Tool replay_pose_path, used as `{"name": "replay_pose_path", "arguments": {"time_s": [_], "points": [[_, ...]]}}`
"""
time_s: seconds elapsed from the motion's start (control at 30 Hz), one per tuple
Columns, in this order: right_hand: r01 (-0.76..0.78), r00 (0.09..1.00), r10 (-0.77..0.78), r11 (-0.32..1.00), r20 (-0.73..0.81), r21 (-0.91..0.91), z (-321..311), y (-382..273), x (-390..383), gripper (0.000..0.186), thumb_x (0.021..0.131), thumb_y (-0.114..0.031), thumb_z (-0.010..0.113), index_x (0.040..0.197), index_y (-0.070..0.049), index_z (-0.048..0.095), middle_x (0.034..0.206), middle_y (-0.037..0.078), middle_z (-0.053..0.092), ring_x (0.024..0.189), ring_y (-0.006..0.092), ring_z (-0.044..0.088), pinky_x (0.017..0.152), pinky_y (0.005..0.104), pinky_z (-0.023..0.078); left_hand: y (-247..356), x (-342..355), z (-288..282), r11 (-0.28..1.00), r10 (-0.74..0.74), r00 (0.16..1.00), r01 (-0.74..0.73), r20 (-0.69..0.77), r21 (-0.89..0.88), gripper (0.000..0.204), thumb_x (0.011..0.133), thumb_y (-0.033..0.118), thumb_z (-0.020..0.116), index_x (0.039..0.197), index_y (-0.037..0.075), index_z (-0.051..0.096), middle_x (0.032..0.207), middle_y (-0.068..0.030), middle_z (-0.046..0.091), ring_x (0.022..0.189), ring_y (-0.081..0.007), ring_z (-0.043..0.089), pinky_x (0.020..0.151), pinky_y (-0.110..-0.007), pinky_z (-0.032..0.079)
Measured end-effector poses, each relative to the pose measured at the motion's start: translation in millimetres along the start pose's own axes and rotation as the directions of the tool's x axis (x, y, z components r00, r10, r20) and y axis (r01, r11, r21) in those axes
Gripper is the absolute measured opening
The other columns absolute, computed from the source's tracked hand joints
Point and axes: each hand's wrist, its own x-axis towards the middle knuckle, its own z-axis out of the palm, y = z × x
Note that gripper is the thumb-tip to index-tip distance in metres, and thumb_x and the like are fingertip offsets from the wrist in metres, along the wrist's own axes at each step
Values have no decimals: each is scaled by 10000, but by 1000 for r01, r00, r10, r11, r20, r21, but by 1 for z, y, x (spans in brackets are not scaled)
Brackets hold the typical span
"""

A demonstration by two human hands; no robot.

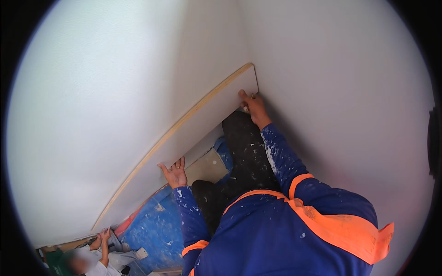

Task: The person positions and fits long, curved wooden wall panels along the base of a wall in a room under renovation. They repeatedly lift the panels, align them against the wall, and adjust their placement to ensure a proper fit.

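Note:
A long white board with a pale wooden edge leans along the left wall, its right end in the corner. My right hand grips its lower edge near that end, thumb on the white face and fingers curled. A small pale item shows at those fingers, too small to name. Farther left, my left hand is at the same lower edge, palm turned up, thumb against the face and fingers beneath it. Both my sleeves are blue with orange bands and white paint splashes.
At the lower left another person has hands raised by the board's far end. A paint-marked blue sheet covers the floor below. White walls meet at a corner in front of me; the right wall runs close beside my right arm.

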Motion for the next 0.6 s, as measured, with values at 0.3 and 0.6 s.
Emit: {"name": "replay_pose_path", "arguments": {"time_s": [0.3, 0.6], "points": [[28, 999, -28, 1000, 17, -13, 1, -9, -7, 581, 839, -447, 894, 1113, -32, 593, 941, 21, 615, 719, 117, 622, 552, 249, 466, 2, -2, 1, 999, 4, 1000, -4, -8, 34, 918, 913, 623, 719, 1531, 52, 353, 1503, -198, 450, 1353, -357, 491, 1168, -596, 419], [18, 999, -17, 1000, 29, -17, 1, -10, -4, 583, 849, -448, 884, 1137, -19, 614, 967, 32, 638, 738, 119, 623, 558, 249, 464, 3, -3, 11, 999, -8, 996, 13, -86, 53, 953, 912, 646, 705, 1534, 32, 325, 1493, -199, 440, 1353, -358, 493, 1167, -603, 420]]}}
